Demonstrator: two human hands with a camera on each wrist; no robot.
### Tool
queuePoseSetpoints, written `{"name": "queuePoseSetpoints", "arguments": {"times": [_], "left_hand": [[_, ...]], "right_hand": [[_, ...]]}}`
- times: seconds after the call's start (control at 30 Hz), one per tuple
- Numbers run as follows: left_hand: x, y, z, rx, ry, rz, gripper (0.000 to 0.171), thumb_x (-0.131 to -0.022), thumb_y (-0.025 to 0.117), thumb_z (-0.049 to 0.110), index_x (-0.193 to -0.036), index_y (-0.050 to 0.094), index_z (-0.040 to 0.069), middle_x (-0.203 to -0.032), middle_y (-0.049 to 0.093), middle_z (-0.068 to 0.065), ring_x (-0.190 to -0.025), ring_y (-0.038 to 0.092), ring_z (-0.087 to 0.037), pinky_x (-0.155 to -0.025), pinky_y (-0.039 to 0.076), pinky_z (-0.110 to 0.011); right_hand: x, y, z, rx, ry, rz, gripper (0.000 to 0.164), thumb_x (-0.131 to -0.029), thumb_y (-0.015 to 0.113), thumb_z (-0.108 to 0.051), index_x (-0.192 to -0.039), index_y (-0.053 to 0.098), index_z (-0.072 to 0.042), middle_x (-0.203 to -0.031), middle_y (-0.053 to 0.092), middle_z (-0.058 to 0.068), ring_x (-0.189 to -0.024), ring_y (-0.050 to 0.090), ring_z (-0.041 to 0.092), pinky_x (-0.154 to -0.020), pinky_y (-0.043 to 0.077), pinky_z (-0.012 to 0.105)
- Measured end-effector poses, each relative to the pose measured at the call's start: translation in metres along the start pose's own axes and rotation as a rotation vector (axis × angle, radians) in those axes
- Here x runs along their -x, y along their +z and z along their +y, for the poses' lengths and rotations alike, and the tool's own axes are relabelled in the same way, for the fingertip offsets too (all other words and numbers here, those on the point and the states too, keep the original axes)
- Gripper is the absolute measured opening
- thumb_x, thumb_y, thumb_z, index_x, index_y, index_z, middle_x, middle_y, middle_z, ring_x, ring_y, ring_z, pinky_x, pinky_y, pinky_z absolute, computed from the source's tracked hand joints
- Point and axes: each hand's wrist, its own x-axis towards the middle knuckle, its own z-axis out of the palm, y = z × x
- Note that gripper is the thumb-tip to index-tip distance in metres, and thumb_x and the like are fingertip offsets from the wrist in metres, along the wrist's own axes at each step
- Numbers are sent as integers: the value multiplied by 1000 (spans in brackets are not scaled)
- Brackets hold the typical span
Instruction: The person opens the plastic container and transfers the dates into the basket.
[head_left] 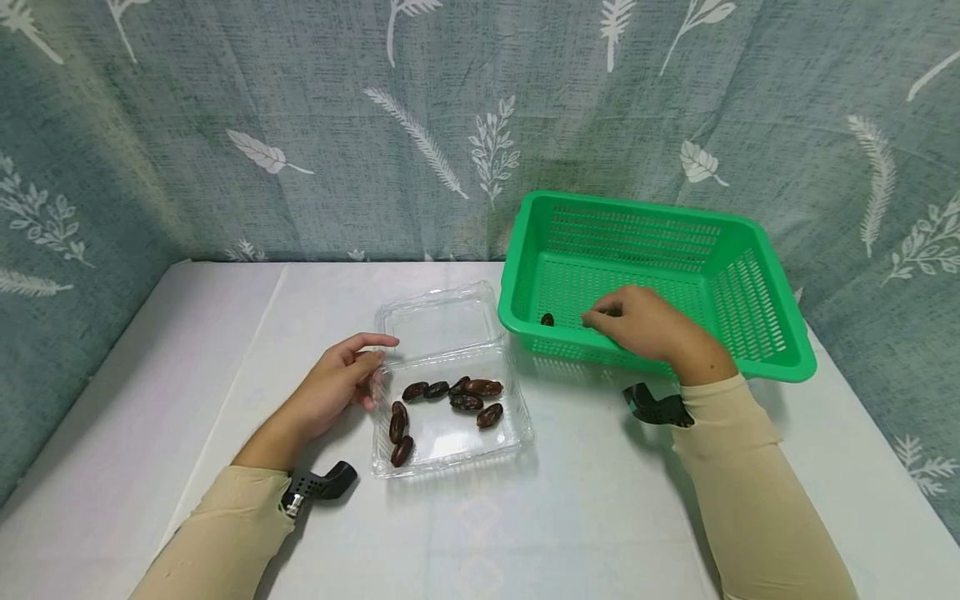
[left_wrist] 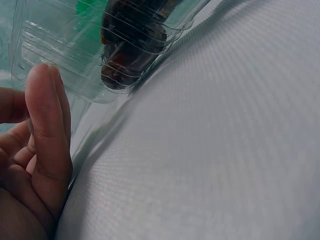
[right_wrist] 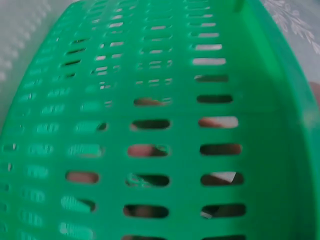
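Observation:
A clear plastic clamshell container (head_left: 450,429) lies unfolded on the table, with several brown dates (head_left: 467,402) in its near half. My left hand (head_left: 341,383) is at its left side, fingers touching the edge by the hinge; the index finger reaches over the lid (head_left: 442,321). Fingertips (left_wrist: 45,95) meet the clear wall in the left wrist view, beside dates (left_wrist: 132,45) inside. My right hand (head_left: 641,323) reaches over the near rim of a green basket (head_left: 622,215), fingers bent together. Whether it holds something is unclear. One date (head_left: 547,320) shows left of its fingertips.
A white cloth (head_left: 600,508) covers the table. Grey-green patterned fabric (head_left: 315,108) hangs along the back and both sides. The basket's slotted wall (right_wrist: 165,125) fills the right wrist view, with skin and dark patches behind its slots.

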Motion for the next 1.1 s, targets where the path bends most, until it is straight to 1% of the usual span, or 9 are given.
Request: {"name": "queuePoseSetpoints", "arguments": {"times": [0.2,0.3,0.4,0.5,0.63,0.73,0.83,0.93,1.1], "left_hand": [[-1,1,1,-3,5,0,37,-105,46,15,-140,50,4,-76,54,3,-59,52,-7,-50,55,-25],[-2,1,1,-7,7,0,37,-105,46,16,-140,50,4,-76,53,3,-60,52,-7,-50,55,-25],[-3,0,0,-9,9,0,36,-105,47,16,-140,50,5,-77,52,2,-60,52,-7,-51,55,-26],[-3,0,0,-10,12,-3,37,-105,47,16,-140,50,4,-77,51,1,-61,52,-8,-51,56,-26],[-2,0,0,-8,17,-7,37,-105,46,16,-140,50,4,-78,50,0,-60,53,-8,-51,56,-26],[-1,0,0,-9,20,-1,37,-105,46,16,-140,50,5,-78,49,0,-61,52,-8,-51,56,-26],[0,1,0,-12,16,6,37,-105,47,16,-140,51,5,-78,49,0,-62,52,-8,-51,56,-26],[1,1,-1,-17,9,8,37,-105,46,16,-140,51,5,-79,49,0,-63,52,-8,-52,56,-26],[1,1,-1,-23,14,4,37,-105,46,16,-140,50,5,-80,50,0,-63,53,-8,-52,57,-26]], "right_hand": [[2,-1,0,30,10,29,40,-104,51,-35,-128,68,-8,-128,66,15,-112,64,31,-91,54,51],[3,-2,0,47,-4,57,40,-104,51,-35,-129,67,-9,-125,68,15,-104,65,28,-85,54,48],[6,-2,-2,65,-54,144,38,-104,51,-33,-127,68,-8,-120,70,14,-98,66,27,-82,54,46],[9,2,-7,58,-150,289,33,-104,52,-28,-122,71,-8,-116,71,13,-97,67,27,-80,56,45],[11,10,-21,38,-359,499,19,-98,63,-14,-110,76,-7,-100,73,9,-88,65,22,-71,54,37],[14,18,-36,19,-512,587,14,-92,70,-7,-104,78,-8,-92,73,5,-77,60,15,-62,50,29],[19,27,-50,-24,-619,581,16,-88,74,-4,-102,78,-10,-91,74,2,-67,54,7,-56,47,24],[24,35,-62,-54,-680,533,19,-86,75,-3,-104,77,-10,-95,74,3,-61,49,3,-52,45,21],[30,46,-74,-60,-692,440,20,-88,74,-6,-107,77,-11,-100,74,4,-57,46,2,-50,43,18]]}}
